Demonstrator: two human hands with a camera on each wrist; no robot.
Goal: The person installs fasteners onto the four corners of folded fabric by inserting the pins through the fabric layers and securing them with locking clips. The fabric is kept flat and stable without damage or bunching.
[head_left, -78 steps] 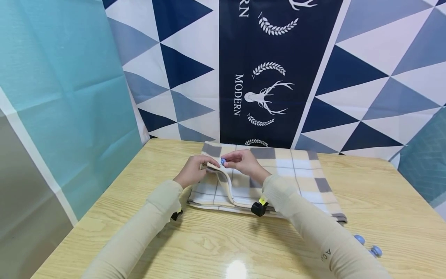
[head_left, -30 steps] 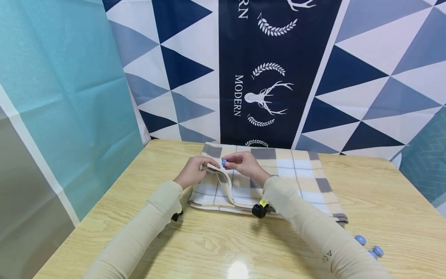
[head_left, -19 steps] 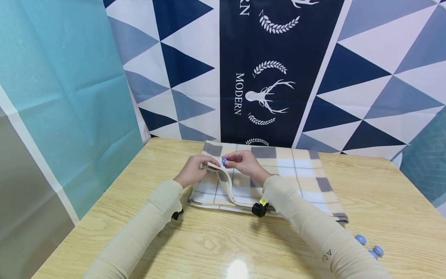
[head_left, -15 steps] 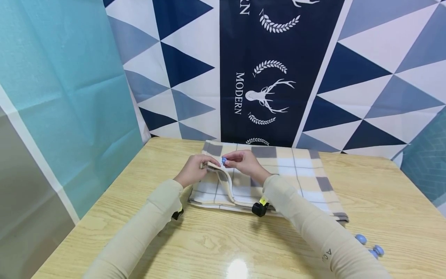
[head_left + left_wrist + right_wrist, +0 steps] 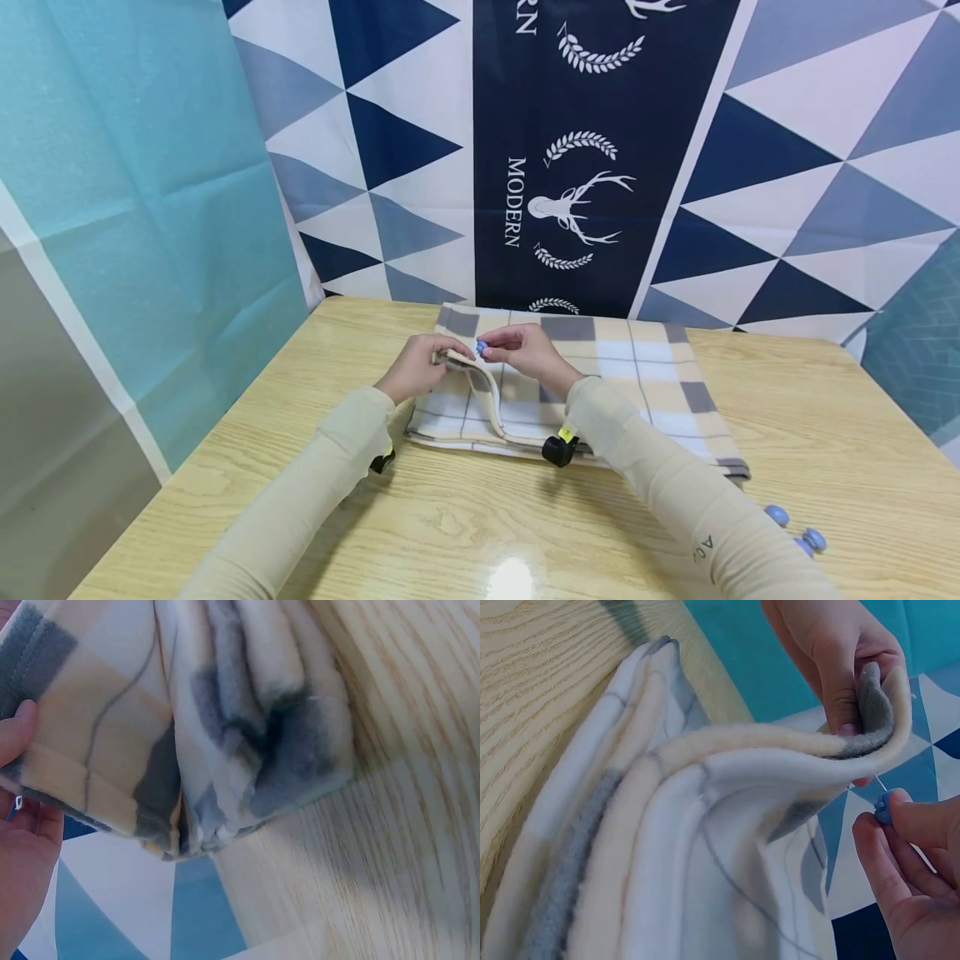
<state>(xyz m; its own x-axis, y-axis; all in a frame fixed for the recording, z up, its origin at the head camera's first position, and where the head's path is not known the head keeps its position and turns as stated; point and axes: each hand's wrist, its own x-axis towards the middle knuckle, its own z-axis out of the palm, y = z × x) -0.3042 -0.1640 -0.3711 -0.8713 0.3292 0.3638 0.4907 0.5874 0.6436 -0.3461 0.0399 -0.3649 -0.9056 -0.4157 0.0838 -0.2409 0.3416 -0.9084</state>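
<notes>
Plaid blanket (image 5: 525, 408): folded in layers, lying around the middle of the table (image 5: 465, 517) and stretching back close to its far edge. Top layer peeled up at the left, into a raised corner (image 5: 874, 716).
Blanket feel: soft, floppy fleece by the look of it, light per layer, nothing to break. Probably prone to sagging if let go. Best pinched at the hem, right by that corner.
Left hand (image 5: 420, 367): pinching the raised corner, thumb on one face and fingers on the other, basically no gap beyond the cloth.
Right hand (image 5: 528, 350): thumb and fingertips nearly together on a little blue piece (image 5: 883, 808), just beside the raised corner.
Blue piece: likely hard, super light and easy to drop. Thin pale line sticking out, maybe a pin, so better held by the blue head. Touching the cloth or not: can't tell.
Spare blue pieces (image 5: 777, 515): on the table's right side, off the blanket's near right corner, partly behind the right sleeve (image 5: 660, 467).
In the way: right sleeve across the blanket's near edge, plus a black wrist device (image 5: 558, 452) there. Patterned backdrop (image 5: 570, 208) close behind the table's far edge.
</notes>
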